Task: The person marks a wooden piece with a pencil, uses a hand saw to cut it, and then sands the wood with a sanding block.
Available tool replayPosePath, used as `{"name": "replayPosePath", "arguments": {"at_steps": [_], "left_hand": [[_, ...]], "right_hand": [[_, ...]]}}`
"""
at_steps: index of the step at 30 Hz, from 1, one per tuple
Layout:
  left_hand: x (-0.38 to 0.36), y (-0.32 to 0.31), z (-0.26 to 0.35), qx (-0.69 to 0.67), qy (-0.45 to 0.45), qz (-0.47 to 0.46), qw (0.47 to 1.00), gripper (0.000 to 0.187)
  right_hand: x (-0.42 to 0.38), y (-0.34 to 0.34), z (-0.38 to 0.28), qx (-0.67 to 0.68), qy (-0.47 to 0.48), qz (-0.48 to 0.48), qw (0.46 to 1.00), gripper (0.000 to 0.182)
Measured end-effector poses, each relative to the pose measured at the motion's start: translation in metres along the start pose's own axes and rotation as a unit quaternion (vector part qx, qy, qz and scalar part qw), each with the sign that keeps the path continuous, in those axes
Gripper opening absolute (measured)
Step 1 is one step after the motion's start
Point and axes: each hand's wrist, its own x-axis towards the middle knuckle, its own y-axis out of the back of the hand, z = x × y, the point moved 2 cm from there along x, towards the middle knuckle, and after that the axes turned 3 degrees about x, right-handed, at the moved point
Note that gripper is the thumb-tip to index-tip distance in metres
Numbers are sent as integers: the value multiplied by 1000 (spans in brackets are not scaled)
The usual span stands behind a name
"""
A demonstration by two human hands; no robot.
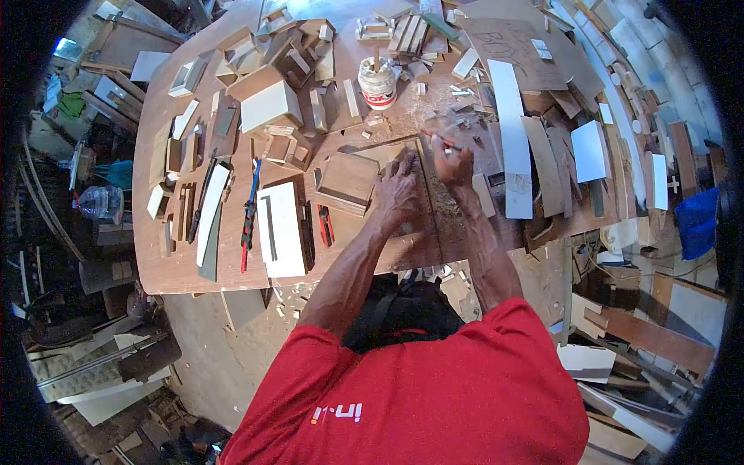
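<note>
My left hand (397,190) lies on a thin brown wooden piece on the workbench, its fingers stretched forward and pressed down. Just to the right, my right hand (453,164) is closed around a slim red pencil-like tool (442,140), partly blurred. Between the hands a narrow dark-edged strip (426,174) runs toward the bench's front edge. A small open wooden box (346,182) sits left of my left hand. Ahead of the hands stands a white glue tub (377,84) with red lettering and a stick in it.
Wood offcuts (463,108) and sawdust are scattered ahead. On the left lie a blue-and-red clamp-like tool (249,213), a red-handled cutter (325,225) and a white panel (280,231). A long white board (511,139) lies to the right. The bench (178,275) ends close to my body.
</note>
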Motion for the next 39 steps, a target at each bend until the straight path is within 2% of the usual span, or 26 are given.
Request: {"name": "replayPosePath", "arguments": {"at_steps": [2, 4, 5, 7, 11, 12, 14, 17, 19, 20, 21, 22, 23, 24, 26, 28, 29, 31, 34, 37, 39], "left_hand": [[-1, -4, -1, -1, -8, 21, 1000, 81], [-2, -5, -1, -1, -18, 40, 999, 82], [-1, -5, -1, -10, -17, 42, 999, 82], [0, -5, -1, -18, -16, 44, 999, 83], [4, -12, -5, -11, -10, 22, 1000, 85], [4, -11, -4, -9, -9, 15, 1000, 86], [1, -8, -2, -25, -11, 28, 999, 86], [-2, -2, 0, -45, -15, 38, 998, 88], [-2, -2, -1, -49, -18, 35, 998, 89], [-2, -3, -2, -40, -19, 33, 998, 90], [-1, -4, -2, -31, -20, 31, 999, 90], [0, -7, -2, -31, -21, 30, 999, 90], [2, -9, -2, -33, -18, 53, 998, 88], [3, -10, -2, -35, -16, 76, 996, 86], [3, -12, -5, -18, -21, 59, 998, 84], [2, -10, -5, -1, -28, 41, 999, 82], [0, -2, -2, -18, -25, 33, 999, 79], [-3, 2, 0, -36, -23, 24, 999, 75], [-3, -1, -4, -14, -29, 1, 999, 72], [-3, -3, -4, -13, -58, 57, 997, 52], [-4, -1, -2, -30, -59, 72, 995, 49]], "right_hand": [[-22, -12, 17, -1, 113, 76, 991, 19], [-28, -16, 18, 87, 24, 62, 994, 18], [-30, -14, 18, 87, 23, 63, 994, 18], [-20, 11, -18, 153, -73, 7, 986, 19], [-21, 9, -18, 176, -108, -14, 978, 21], [-23, 5, -13, 144, -107, -20, 984, 20], [-27, 1, -2, 111, -106, -27, 988, 20], [-21, 8, -21, 116, -106, -28, 987, 22], [-19, 8, -26, 197, -121, 16, 973, 22], [-18, 10, -27, 196, -121, 16, 973, 22], [-16, 10, -25, 160, -146, -31, 976, 21], [-15, 10, -20, 122, -171, -78, 975, 21], [-21, -6, 9, 122, -171, -79, 974, 21], [-33, -37, 61, 91, -139, -71, 983, 24], [-41, -45, 77, 61, -108, -62, 990, 34], [-30, -10, 19, 196, -32, -10, 980, 24], [-26, 8, -7, 195, -33, -9, 980, 24], [-27, 33, -42, 173, -130, -59, 975, 25], [-47, 46, -47, 204, -120, -54, 970, 26], [-66, 60, -50, 194, -116, -73, 971, 26], [-80, 68, -50, 183, -146, -84, 969, 26]]}}
